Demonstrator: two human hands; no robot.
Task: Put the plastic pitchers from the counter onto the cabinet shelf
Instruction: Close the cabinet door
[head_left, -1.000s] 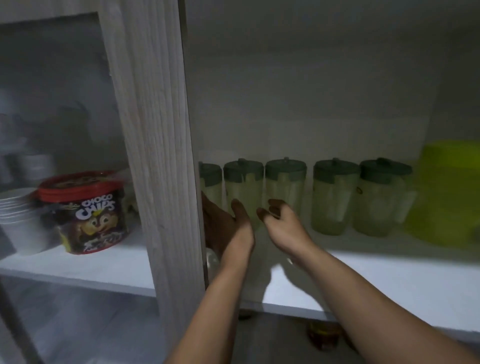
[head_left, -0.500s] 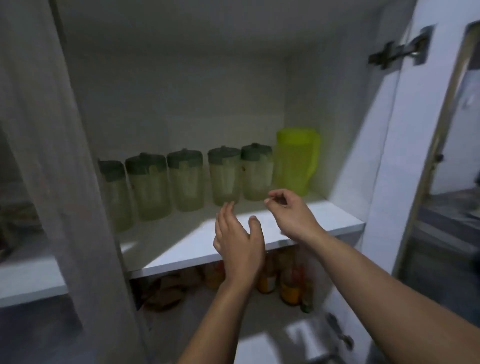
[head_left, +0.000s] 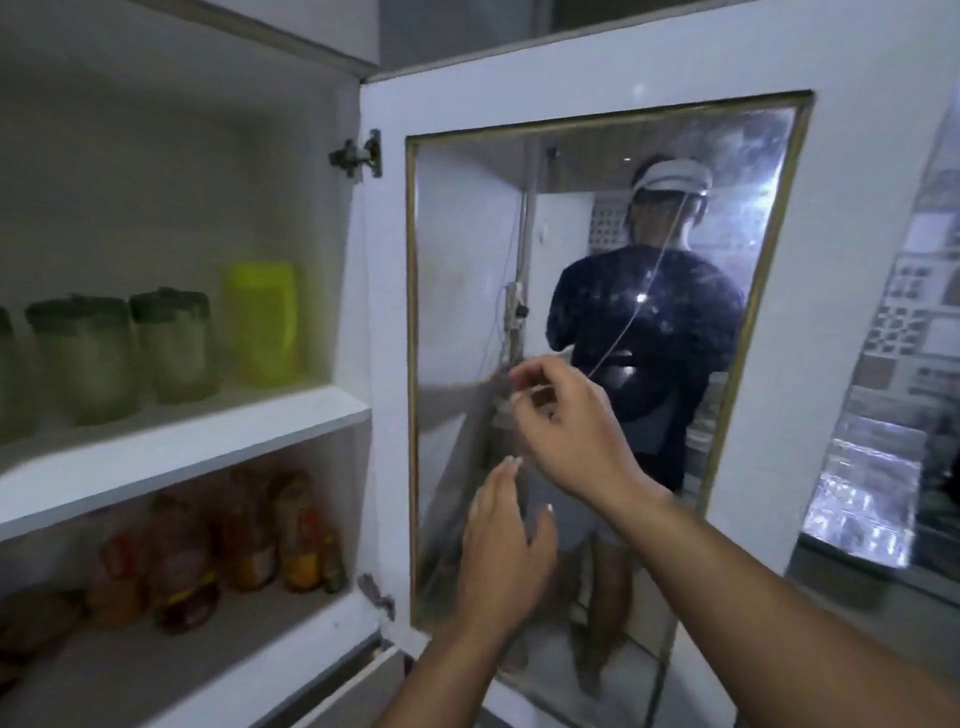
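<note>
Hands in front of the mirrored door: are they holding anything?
Nothing. The left hand and right hand are both empty, raised before the mirrored door; the pitchers stand on the shelf.

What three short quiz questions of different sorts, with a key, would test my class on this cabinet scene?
1. True or false: the left hand holds a pitcher.
2. Which stands nearest the hinge side of the shelf? A) green-lidded pitcher B) yellow pitcher C) bottle
3. Fill in: the bottles stand ___ the shelf.

Key: 1 false; 2 B; 3 below. The right hand, in front of the door, is empty too.
</note>
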